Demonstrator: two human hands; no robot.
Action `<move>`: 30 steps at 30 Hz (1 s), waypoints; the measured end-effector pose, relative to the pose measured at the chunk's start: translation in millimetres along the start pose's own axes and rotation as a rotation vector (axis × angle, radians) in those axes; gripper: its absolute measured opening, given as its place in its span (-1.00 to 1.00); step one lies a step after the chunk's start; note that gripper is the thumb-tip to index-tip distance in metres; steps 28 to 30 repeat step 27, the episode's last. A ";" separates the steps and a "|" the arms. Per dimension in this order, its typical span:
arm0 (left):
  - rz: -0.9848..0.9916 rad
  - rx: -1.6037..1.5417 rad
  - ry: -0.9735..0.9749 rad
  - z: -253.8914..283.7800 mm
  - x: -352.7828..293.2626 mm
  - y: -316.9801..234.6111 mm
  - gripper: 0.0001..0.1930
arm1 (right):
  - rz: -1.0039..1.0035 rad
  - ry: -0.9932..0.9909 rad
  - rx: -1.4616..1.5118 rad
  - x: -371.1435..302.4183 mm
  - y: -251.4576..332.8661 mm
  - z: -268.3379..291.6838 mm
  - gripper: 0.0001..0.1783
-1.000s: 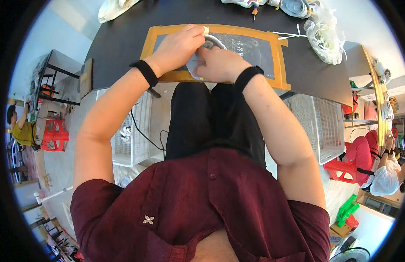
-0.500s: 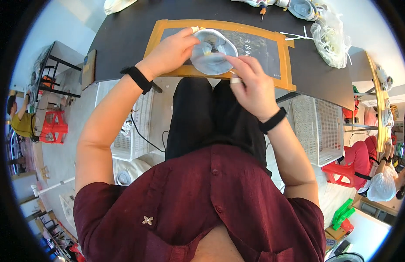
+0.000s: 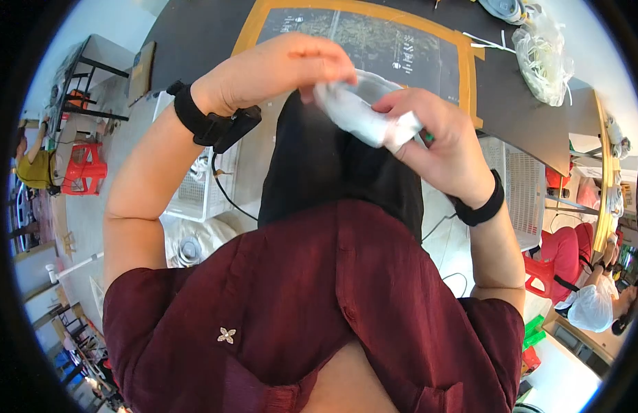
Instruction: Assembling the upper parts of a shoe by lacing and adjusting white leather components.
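Both hands are held up above my lap, at the near edge of the table. Between them is a soft, rounded, pale grey-white cup-shaped piece [image 3: 353, 115] with a whitish rim; its exact kind cannot be made out. My right hand [image 3: 448, 144] grips its right end between thumb and fingers, where a small white patch [image 3: 407, 126] shows by the fingertips. My left hand [image 3: 284, 67] is closed with bent fingers on the upper left rim. Those fingertips are slightly blurred and partly hide the edge.
A dark table [image 3: 188, 34] carries a sheet framed in tan tape [image 3: 468, 76]. At its right lie a clear bag of white strips [image 3: 542, 62] and a grey round piece [image 3: 501, 8]. White plastic crates [image 3: 522, 186] stand below. People sit on red stools [image 3: 85, 168] at both sides.
The cup-shaped piece has come off the table area toward me and is tilted, its outer side now showing. Both hands moved nearer with it, and my right hand turned.
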State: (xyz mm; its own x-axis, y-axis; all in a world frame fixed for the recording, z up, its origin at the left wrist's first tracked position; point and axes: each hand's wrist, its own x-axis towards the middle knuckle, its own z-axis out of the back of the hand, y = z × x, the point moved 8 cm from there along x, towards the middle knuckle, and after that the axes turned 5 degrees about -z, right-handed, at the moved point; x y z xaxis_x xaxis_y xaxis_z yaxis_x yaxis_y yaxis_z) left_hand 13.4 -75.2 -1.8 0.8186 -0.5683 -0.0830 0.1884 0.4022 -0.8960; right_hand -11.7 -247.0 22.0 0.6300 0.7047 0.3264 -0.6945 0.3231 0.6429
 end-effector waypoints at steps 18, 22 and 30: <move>0.102 -0.939 -0.447 -80.2 -17.4 66.8 -0.75 | -0.495 0.519 1.803 -36.2 -29.3 -111.1 -0.83; 0.130 -0.893 -0.648 -60.6 -38.0 74.6 -0.72 | -0.561 0.454 1.802 -41.1 -38.6 -114.4 -0.81; 0.145 -1.017 -0.686 -59.3 -44.1 87.3 -0.68 | -0.700 0.362 1.604 -37.5 -51.7 -119.3 -0.66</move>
